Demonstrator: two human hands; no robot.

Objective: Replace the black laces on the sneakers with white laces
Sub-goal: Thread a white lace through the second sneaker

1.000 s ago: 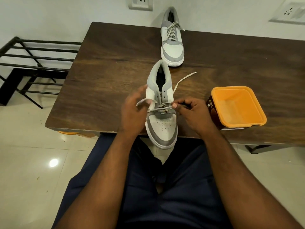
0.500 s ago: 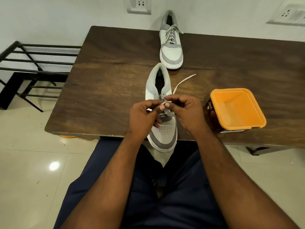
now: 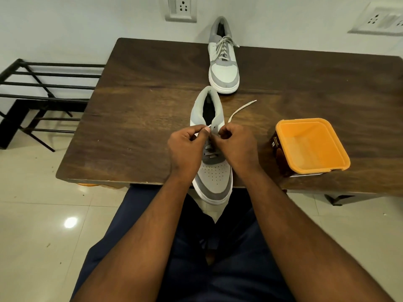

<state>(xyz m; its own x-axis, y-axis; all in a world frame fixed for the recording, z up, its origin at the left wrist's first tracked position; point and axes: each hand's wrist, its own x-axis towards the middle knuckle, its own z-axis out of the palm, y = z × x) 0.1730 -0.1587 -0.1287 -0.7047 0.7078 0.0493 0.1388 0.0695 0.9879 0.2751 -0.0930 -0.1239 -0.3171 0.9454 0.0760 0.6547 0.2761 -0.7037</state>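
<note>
Orange-rimmed tub (image 3: 311, 147) at right on wooden table (image 3: 141, 110); black metal rack (image 3: 43, 94) at left; wall sockets (image 3: 180, 8) along top.

We see a near low-top sneaker (image 3: 214, 171) in pale grey-white with darker grey panels, a white sole and a dotted perforated toe. Its flat lace (image 3: 239, 110) is white. The far matching sneaker (image 3: 223, 68) repeats the grey and white, with pale laces. The wooden desk (image 3: 141, 105) is dark brown with streaked grain. The square plastic tub (image 3: 314, 168) is orange with a brown label. Our trousers (image 3: 218, 269) are navy.
</note>
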